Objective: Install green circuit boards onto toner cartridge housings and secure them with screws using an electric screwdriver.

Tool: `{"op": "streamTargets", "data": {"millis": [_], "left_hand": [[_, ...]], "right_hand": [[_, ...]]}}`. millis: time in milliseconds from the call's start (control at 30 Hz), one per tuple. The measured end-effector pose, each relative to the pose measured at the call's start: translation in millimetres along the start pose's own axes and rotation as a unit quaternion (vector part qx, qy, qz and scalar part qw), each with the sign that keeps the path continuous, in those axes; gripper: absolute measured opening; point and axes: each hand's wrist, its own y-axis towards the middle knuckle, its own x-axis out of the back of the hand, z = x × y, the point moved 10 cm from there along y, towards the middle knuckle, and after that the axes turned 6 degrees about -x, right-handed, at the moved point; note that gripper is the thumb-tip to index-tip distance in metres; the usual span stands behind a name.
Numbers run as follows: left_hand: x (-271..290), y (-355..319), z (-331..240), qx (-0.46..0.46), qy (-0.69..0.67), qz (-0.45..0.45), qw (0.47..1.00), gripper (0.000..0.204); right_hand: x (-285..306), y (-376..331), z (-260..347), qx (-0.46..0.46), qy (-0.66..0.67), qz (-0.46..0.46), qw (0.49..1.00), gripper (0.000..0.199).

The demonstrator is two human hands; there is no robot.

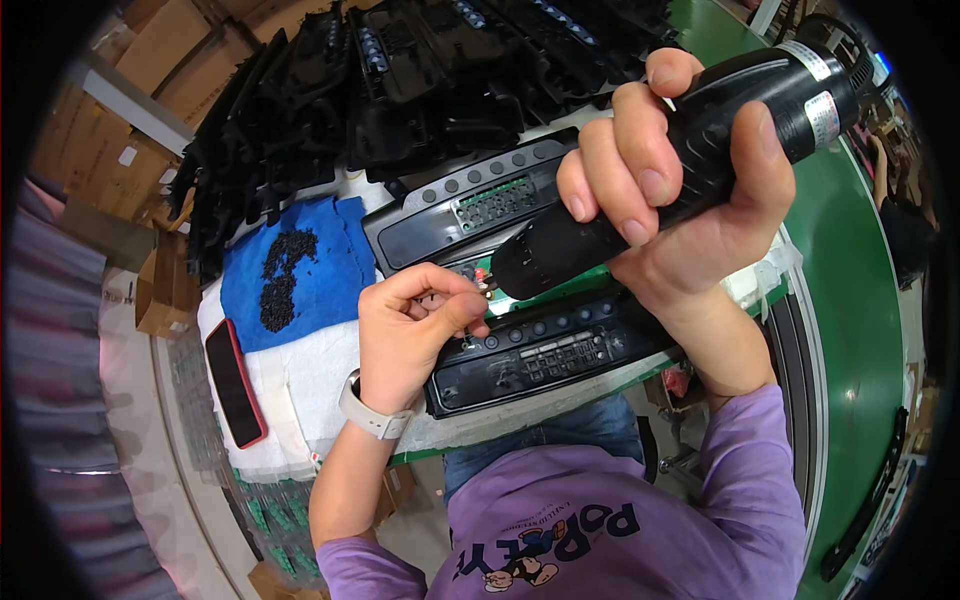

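Note:
A black electric screwdriver [545, 255] lies slanted in my right hand [700, 235], whose fingers wrap its thick body. Its nose points down and left. At that tip my left hand [405, 315] is closed, thumb and index finger pinched together; what sits between them is too small to make out. Beneath the tip shows a green circuit board [525, 300], partly hidden by the tool. One black button panel [490, 385] lies just in front of the board, and a second black panel [430, 232] lies behind it.
Left of my hands, a blue cloth [338, 255] carries heaps of small black screws [277, 300]. A red-edged phone [232, 385] rests on the white towel [300, 385]. Black plastic housings [420, 60] crowd the back. A green table [860, 330] extends right; cardboard boxes [110, 145] stand far left.

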Motion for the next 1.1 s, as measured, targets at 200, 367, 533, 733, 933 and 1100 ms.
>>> {"op": "streamTargets", "data": {"millis": [200, 367, 533, 733, 933, 1100], "left_hand": [[-5, -1, 4, 0.022, -0.013, 0.022, 0.999, 0.005], [-9, -6, 3, 0.006, 0.005, 0.068, 0.998, 0.008], [-4, 2, -2, -0.028, -0.024, 0.01, 0.999, 0.018], [13, 8, 0, -0.008, -0.108, -0.054, 0.993, 0.02], [18, 7, 8, 0.032, -0.118, -0.068, 0.99, 0.02], [15, 7, 10, 0.037, -0.112, -0.032, 0.993, 0.018]], "right_hand": [[3, 0, -2, 0.012, 0.057, 0.01, 0.998, 0.045], [11, 0, -10, -0.033, 0.119, -0.041, 0.991, 0.042], [23, 16, -11, -0.042, 0.155, -0.002, 0.987, 0.036], [47, 22, -18, -0.053, -0.08, -0.068, 0.993, 0.018], [42, 24, -26, -0.067, -0.123, -0.053, 0.989, 0.017], [40, 25, -31, -0.08, -0.138, -0.035, 0.987, 0.017]]}}
